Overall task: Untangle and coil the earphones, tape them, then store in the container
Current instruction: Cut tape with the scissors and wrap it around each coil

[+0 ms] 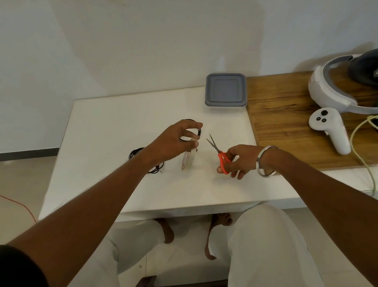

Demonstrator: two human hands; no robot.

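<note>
Both hands busy: left hand (174, 142) pinches tape roll (188, 160), right hand (238, 161) grips scissors (220, 153)

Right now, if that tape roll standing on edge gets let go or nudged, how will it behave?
The tape roll stands on its narrow rim, so it will probably roll or tip flat. It looks thin, likely light. The left hand seems to steady its top, beside the coiled earphones.
</note>
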